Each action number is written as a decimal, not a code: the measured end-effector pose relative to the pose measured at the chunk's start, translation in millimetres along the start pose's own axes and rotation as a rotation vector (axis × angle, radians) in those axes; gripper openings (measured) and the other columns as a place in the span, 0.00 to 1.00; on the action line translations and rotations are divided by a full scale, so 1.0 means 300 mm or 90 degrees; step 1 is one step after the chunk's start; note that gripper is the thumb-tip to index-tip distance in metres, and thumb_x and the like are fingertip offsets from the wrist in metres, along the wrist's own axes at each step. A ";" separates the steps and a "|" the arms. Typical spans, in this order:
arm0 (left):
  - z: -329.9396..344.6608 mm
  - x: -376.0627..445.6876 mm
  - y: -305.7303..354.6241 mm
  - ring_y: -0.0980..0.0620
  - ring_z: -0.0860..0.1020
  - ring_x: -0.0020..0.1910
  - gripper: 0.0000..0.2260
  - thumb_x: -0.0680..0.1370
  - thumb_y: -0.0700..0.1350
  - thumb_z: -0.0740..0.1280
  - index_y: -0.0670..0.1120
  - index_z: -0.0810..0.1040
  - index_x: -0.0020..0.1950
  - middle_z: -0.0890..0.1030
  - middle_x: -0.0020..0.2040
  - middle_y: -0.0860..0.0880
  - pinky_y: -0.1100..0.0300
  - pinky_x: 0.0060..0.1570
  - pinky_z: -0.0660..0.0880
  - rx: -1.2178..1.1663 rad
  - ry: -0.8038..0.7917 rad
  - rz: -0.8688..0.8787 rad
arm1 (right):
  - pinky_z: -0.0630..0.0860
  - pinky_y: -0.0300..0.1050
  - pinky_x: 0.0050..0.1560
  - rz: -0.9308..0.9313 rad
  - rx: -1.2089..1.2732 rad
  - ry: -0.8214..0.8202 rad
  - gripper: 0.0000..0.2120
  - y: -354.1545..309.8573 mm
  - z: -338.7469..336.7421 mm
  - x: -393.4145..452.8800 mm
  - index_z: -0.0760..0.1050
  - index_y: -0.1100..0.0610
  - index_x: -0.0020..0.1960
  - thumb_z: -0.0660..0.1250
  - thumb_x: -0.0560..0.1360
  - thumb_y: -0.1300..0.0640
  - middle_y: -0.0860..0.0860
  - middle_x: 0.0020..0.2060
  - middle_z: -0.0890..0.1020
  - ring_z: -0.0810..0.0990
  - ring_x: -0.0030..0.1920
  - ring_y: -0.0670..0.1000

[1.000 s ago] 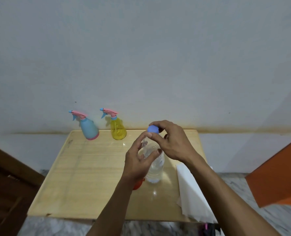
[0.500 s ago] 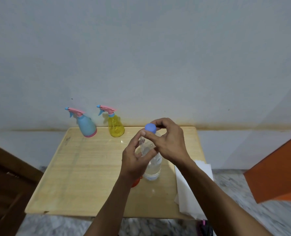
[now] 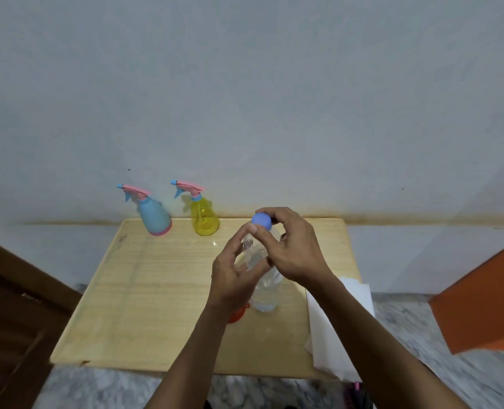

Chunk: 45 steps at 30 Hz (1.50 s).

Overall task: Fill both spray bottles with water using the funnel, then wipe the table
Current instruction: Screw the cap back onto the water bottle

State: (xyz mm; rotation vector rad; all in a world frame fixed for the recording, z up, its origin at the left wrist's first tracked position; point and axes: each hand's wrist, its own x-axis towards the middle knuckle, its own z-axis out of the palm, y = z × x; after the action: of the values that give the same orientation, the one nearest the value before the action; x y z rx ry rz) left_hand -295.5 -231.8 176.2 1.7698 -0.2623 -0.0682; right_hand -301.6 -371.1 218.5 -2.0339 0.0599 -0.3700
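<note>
Two spray bottles, one blue (image 3: 155, 214) and one yellow (image 3: 204, 215). One clear water bottle (image 3: 264, 286) with one blue cap (image 3: 261, 219). One orange thing (image 3: 238, 314), partly hidden. One stack of white paper (image 3: 337, 329). One table (image 3: 144, 290). Two hands, left (image 3: 235, 276) and right (image 3: 293, 247).

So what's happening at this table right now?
A person holds a clear water bottle upright on the wooden table: the left hand grips its body and the right hand pinches its blue cap. The blue spray bottle and yellow spray bottle stand untouched at the back, sprayer heads on. White paper lies at the right edge.
</note>
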 end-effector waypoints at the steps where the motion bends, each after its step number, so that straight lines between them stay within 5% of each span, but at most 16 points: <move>1: 0.001 -0.001 -0.004 0.66 0.76 0.64 0.30 0.72 0.49 0.76 0.68 0.70 0.70 0.79 0.63 0.66 0.49 0.59 0.81 -0.004 0.001 -0.001 | 0.73 0.38 0.48 -0.002 -0.001 0.003 0.12 0.000 0.000 0.001 0.80 0.50 0.57 0.71 0.77 0.46 0.41 0.52 0.81 0.78 0.55 0.44; 4: 0.002 0.001 -0.007 0.67 0.76 0.64 0.31 0.70 0.53 0.76 0.67 0.69 0.70 0.79 0.63 0.66 0.54 0.58 0.81 -0.009 0.002 -0.002 | 0.71 0.36 0.45 0.011 0.016 0.026 0.11 0.001 0.007 0.002 0.80 0.49 0.56 0.72 0.76 0.46 0.41 0.50 0.82 0.79 0.54 0.45; 9: -0.026 0.024 -0.011 0.67 0.76 0.64 0.32 0.73 0.42 0.77 0.63 0.70 0.72 0.79 0.62 0.68 0.65 0.55 0.78 -0.007 -0.067 -0.026 | 0.71 0.34 0.47 0.020 0.043 0.013 0.10 0.019 0.011 0.002 0.80 0.45 0.56 0.73 0.75 0.45 0.40 0.51 0.82 0.77 0.56 0.43; 12: -0.099 0.040 -0.062 0.63 0.71 0.71 0.40 0.71 0.37 0.78 0.57 0.66 0.78 0.73 0.72 0.62 0.64 0.62 0.74 0.009 -0.110 -0.059 | 0.69 0.28 0.51 0.017 0.069 0.035 0.11 0.032 0.041 -0.015 0.79 0.48 0.55 0.73 0.75 0.47 0.40 0.51 0.83 0.78 0.56 0.44; 15: -0.186 0.030 -0.151 0.57 0.75 0.68 0.36 0.72 0.29 0.72 0.52 0.69 0.75 0.76 0.69 0.53 0.55 0.64 0.75 0.051 0.013 -0.128 | 0.68 0.26 0.52 0.015 0.049 0.085 0.17 0.048 0.090 -0.029 0.78 0.51 0.58 0.72 0.74 0.43 0.42 0.52 0.82 0.78 0.54 0.46; 18: -0.238 -0.009 -0.300 0.49 0.78 0.65 0.31 0.72 0.37 0.77 0.49 0.73 0.73 0.79 0.67 0.48 0.49 0.63 0.76 0.212 0.098 -0.181 | 0.71 0.32 0.57 0.042 0.054 0.130 0.25 0.061 0.143 -0.044 0.77 0.53 0.60 0.67 0.73 0.36 0.45 0.55 0.82 0.78 0.57 0.45; 21: -0.217 -0.061 -0.431 0.47 0.76 0.66 0.31 0.71 0.48 0.79 0.47 0.74 0.72 0.78 0.69 0.48 0.53 0.66 0.73 0.288 0.029 -0.221 | 0.70 0.29 0.59 0.059 0.071 0.198 0.26 0.064 0.195 -0.061 0.76 0.54 0.63 0.65 0.74 0.37 0.46 0.57 0.81 0.77 0.58 0.43; 26: -0.139 -0.081 -0.564 0.45 0.80 0.60 0.22 0.73 0.49 0.77 0.46 0.80 0.65 0.82 0.62 0.47 0.63 0.56 0.68 0.307 0.002 -0.231 | 0.69 0.28 0.56 0.065 0.050 0.297 0.23 0.068 0.245 -0.061 0.76 0.54 0.61 0.66 0.75 0.38 0.47 0.54 0.82 0.78 0.54 0.41; 31: -0.110 -0.083 -0.585 0.44 0.80 0.58 0.17 0.74 0.51 0.73 0.45 0.85 0.59 0.84 0.59 0.45 0.62 0.57 0.70 0.275 0.030 -0.206 | 0.75 0.40 0.57 0.040 0.033 0.346 0.22 0.067 0.263 -0.049 0.77 0.59 0.60 0.66 0.78 0.42 0.51 0.52 0.82 0.80 0.55 0.51; 35: -0.112 -0.074 -0.571 0.43 0.82 0.55 0.18 0.72 0.53 0.69 0.44 0.86 0.56 0.86 0.57 0.45 0.63 0.55 0.69 0.275 0.046 -0.192 | 0.75 0.40 0.58 0.033 0.016 0.347 0.27 0.067 0.254 -0.052 0.77 0.61 0.60 0.61 0.79 0.38 0.52 0.52 0.83 0.80 0.55 0.52; 41: -0.113 0.028 -0.464 0.45 0.84 0.49 0.16 0.72 0.51 0.70 0.42 0.87 0.53 0.87 0.50 0.43 0.63 0.50 0.71 0.266 0.096 -0.125 | 0.76 0.49 0.59 0.117 0.107 0.360 0.14 0.075 0.159 0.005 0.77 0.50 0.55 0.64 0.77 0.42 0.41 0.46 0.81 0.79 0.51 0.47; 45: -0.045 0.201 -0.376 0.42 0.85 0.49 0.10 0.74 0.44 0.76 0.42 0.87 0.54 0.87 0.50 0.41 0.61 0.49 0.72 0.284 0.117 -0.090 | 0.77 0.56 0.58 0.100 0.111 0.391 0.16 0.099 0.057 0.128 0.78 0.50 0.55 0.64 0.76 0.40 0.40 0.46 0.82 0.80 0.50 0.48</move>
State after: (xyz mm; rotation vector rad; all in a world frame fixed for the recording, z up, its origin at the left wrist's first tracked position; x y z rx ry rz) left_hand -218.6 -210.3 75.4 2.2203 -0.0159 0.0575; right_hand -256.8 -378.3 194.4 -1.6674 0.5413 -0.8564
